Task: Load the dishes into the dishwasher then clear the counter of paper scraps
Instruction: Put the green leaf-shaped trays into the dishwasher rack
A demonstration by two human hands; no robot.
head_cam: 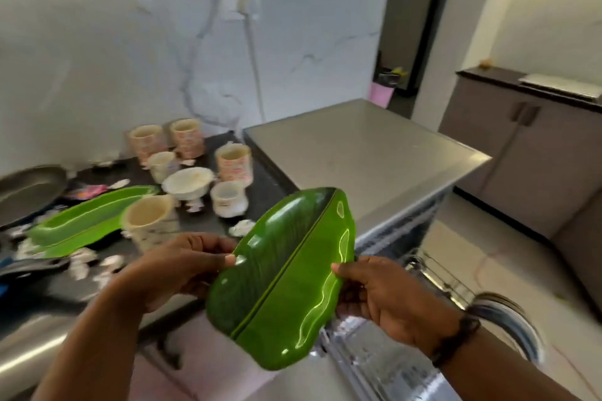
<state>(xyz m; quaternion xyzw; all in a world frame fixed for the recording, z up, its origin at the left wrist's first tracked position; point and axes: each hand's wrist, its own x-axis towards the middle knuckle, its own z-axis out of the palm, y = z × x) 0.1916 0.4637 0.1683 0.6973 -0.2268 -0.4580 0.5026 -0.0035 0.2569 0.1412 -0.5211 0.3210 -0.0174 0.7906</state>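
Hands grip the green leaf-shaped plate (pixel 283 280) by its long edges, left hand (pixel 182 270) and right hand (pixel 384 296) each pinching with thumb on top. Beyond the plate, cups (pixel 233 164) and paper scraps (pixel 241 227) crowd the dark counter (pixel 260 192).

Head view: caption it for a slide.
Both hands hold a green plate above the dishwasher rack; cups wait on the counter.

Items I can log from here, placed relative to the dark matt counter (pixel 260 192):
- leaf-shaped green plate (pixel 286 277), in front of it: glossy, smooth, plastic-looking.
- Mugs (pixel 233 164) on it: glazed ceramic.
- Dishwasher top (pixel 365 153), beside it: brushed metal.
- Scraps (pixel 241 227) on it: crumpled paper.
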